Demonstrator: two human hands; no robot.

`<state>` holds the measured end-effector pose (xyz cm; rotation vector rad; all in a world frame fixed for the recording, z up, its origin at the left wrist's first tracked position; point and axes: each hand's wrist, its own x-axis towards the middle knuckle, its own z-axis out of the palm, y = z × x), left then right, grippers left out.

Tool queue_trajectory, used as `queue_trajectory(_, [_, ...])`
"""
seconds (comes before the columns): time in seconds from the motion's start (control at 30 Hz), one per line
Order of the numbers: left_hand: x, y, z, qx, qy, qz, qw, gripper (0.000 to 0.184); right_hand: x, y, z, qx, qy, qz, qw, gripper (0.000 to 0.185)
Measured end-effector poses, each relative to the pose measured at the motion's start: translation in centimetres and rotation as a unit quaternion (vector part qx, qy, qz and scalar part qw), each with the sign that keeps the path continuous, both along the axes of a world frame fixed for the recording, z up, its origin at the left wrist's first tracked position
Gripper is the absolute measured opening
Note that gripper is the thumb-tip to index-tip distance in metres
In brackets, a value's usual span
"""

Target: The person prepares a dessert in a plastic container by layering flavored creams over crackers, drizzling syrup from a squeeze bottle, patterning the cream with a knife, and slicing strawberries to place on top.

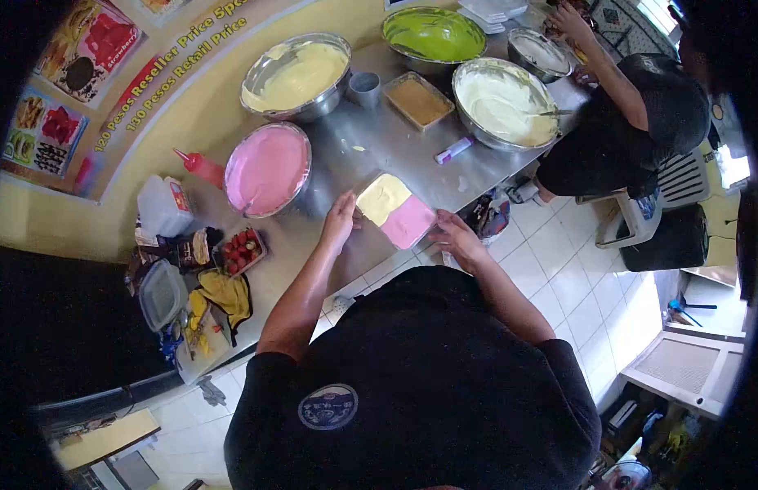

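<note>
A square clear plastic tub (409, 194) sits between my hands at the table's front edge, filled with pale yellow cream in one half and pink cream in the other. My left hand (341, 219) holds its left side, fingers curled at the rim. On the opposite side, my right hand (461, 241) grips the right corner with thumb and fingers. Whether the tub rests on the metal or is slightly lifted, I cannot tell. Beyond it stand a bowl of pink cream (269, 169) and a larger bowl of pale yellow cream (297, 75).
Bowls of green cream (434, 34) and whitish cream (506, 100) stand farther back near a tray of brown crumbs (420, 101) and a grey cup (364, 88). Strawberries (243, 250), a red squeeze bottle (202, 167) and a yellow cloth (225, 296) lie left. A co-worker (640, 106) works at right.
</note>
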<state>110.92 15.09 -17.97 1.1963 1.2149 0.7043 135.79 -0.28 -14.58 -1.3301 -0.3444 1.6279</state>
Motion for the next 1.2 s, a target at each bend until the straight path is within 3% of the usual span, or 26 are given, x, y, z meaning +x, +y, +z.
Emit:
queue_trajectory(0.07, [0.5, 0.4, 1.6, -0.002, -0.011, -0.039, 0.999, 0.039, -0.3, 0.1, -0.4, 0.034, -0.009, 0.016, 0.999, 0.046])
queue_trajectory(0.3, [-3.0, -4.2, 5.2, -0.024, -0.04, 0.052, 0.998, 0.026, 1.3, 1.6, 2.0, 0.185, -0.031, 0.03, 0.982, 0.058])
queue_trajectory(0.37, [-4.6, -4.1, 3.8, 0.091, 0.155, -0.023, 0.983, 0.019, 1.9, 1.9, 1.3, 0.241, -0.189, 0.078, 0.949, 0.058])
queue_trajectory(0.4, [-4.8, -3.7, 3.1, 0.092, 0.155, -0.02, 0.983, 0.019, 1.9, 2.2, 0.2, 0.215, -0.221, 0.105, 0.946, 0.058])
queue_trajectory(0.47, [-4.7, -2.1, 3.1, 0.247, 0.222, -0.063, 0.941, 0.014, 1.9, 2.5, -2.5, 0.204, -0.219, 0.131, 0.945, 0.054])
queue_trajectory(0.57, [-2.9, 0.0, 4.8, 0.312, 0.248, -0.116, 0.91, 0.012, 1.7, 2.7, -3.6, 0.188, -0.236, 0.161, 0.94, 0.044])
queue_trajectory(0.7, [-2.1, 2.8, 4.5, 0.337, 0.281, -0.174, 0.881, 0.012, 0.9, 3.5, -4.0, 0.184, -0.265, 0.144, 0.935, 0.033])
queue_trajectory(0.97, [2.3, 6.1, 5.1, 0.318, 0.373, -0.359, 0.794, 0.015, 0.9, 3.8, -4.5, 0.196, -0.241, 0.133, 0.941, 0.034])
queue_trajectory(1.1, [3.2, 5.1, 5.1, 0.303, 0.321, -0.339, 0.831, 0.015, 0.6, 3.6, -3.9, 0.179, -0.182, 0.116, 0.96, 0.036])
queue_trajectory(1.17, [2.5, 2.8, 6.1, 0.311, 0.208, -0.218, 0.902, 0.014, 0.3, 3.6, -2.9, 0.178, -0.173, 0.117, 0.962, 0.036])
queue_trajectory(1.2, [1.8, 1.5, 6.9, 0.31, 0.21, -0.217, 0.901, 0.014, 0.1, 3.6, -2.6, 0.174, -0.163, 0.113, 0.964, 0.037])
